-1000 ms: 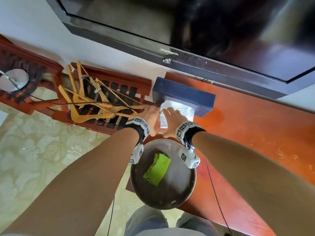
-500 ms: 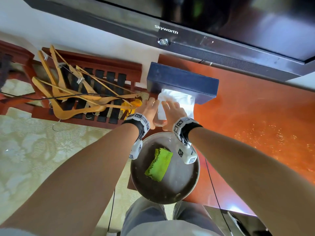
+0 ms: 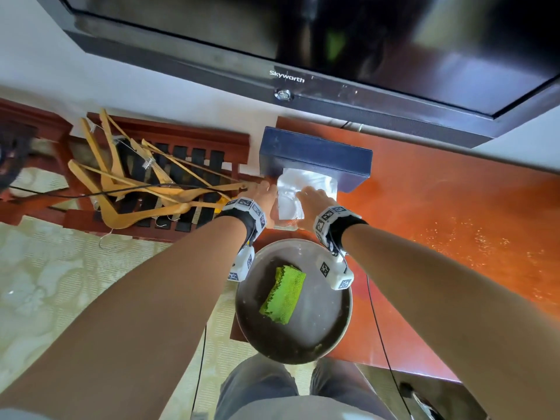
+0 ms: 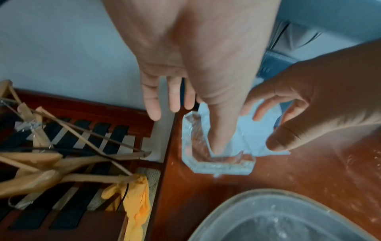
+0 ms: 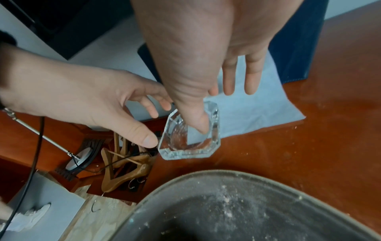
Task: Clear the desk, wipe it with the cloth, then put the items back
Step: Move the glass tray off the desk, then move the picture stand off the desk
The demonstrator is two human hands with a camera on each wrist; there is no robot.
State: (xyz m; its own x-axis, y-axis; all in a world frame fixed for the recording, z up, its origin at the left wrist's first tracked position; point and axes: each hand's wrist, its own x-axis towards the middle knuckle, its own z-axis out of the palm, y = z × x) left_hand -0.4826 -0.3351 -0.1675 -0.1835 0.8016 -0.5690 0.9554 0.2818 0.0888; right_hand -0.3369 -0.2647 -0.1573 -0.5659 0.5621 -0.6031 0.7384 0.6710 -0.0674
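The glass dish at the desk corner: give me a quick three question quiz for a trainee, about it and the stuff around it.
1. True or false: the green cloth lies inside the round basin.
2. Pick one: what stands just behind the glass dish, nearer the wall? A) a dark blue box B) a kettle C) a lamp
3. Short answer: off which side of the desk, the person's left or right, do the wooden hangers lie?

Key: 1 true. 2 A. 3 left, on the slatted rack.
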